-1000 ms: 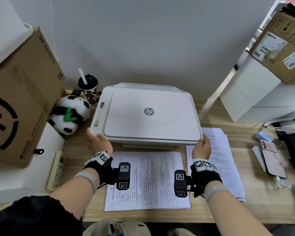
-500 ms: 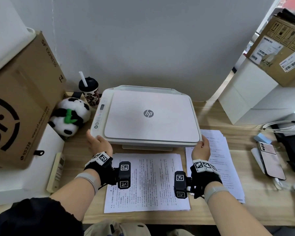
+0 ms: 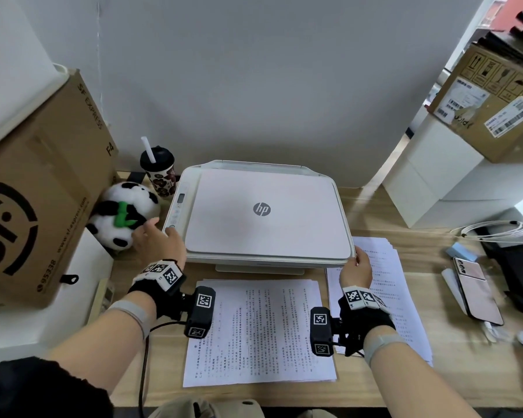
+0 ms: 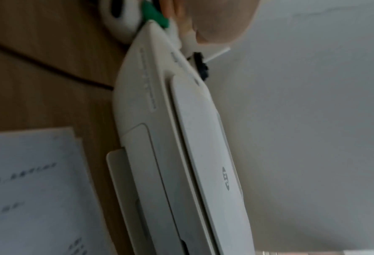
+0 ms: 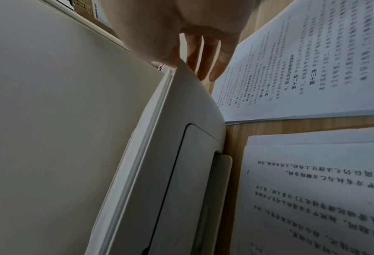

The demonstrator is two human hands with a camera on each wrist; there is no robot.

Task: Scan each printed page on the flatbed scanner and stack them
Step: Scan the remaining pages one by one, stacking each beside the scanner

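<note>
The white HP flatbed scanner stands mid-desk with its lid down. My left hand reaches over its front left corner, a fingertip touching the control panel near the lowest button; the left wrist view shows only the palm above that panel. My right hand rests at the front right corner, thumb on the lid's edge, straight fingers down the side. One stack of printed pages lies in front of the scanner. A second stack lies to its right.
A large cardboard box crowds the left side, with a panda plush and a lidded cup with straw beside the scanner. On the right are a phone, a coiled white cable and white boxes.
My left hand has left the scanner's front left corner and moved forward onto the control panel. The right hand stays at the front right corner.
</note>
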